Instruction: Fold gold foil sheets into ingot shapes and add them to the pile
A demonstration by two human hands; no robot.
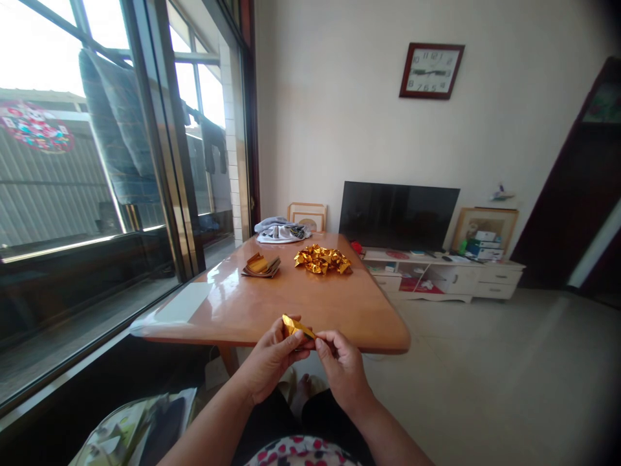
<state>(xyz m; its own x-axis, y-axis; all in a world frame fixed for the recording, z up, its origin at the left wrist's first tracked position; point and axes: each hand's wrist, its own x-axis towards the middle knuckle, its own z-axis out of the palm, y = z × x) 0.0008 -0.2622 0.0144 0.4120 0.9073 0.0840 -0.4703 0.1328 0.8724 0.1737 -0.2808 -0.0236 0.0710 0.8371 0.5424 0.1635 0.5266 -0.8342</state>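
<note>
A folded piece of gold foil paper (pixel 295 325) is held between my two hands, just at the near edge of the wooden table (pixel 272 307). My left hand (pixel 274 359) is closed around its left part, with the thumb on top. The fingers of my right hand (pixel 342 366) pinch its right end. Farther back on the tabletop lies a heap of folded gold foil pieces (pixel 323 259). To the left of the heap sits a small stack of brown and gold paper sheets (pixel 261 265).
Folded cloth (pixel 281 230) lies at the table's far end. Beyond stand a television (pixel 400 215) on a low white cabinet (pixel 497 283) and a framed picture (pixel 485 226). A large window (pixel 116 162) runs along the left. A bag of items (pixel 140 427) is at lower left.
</note>
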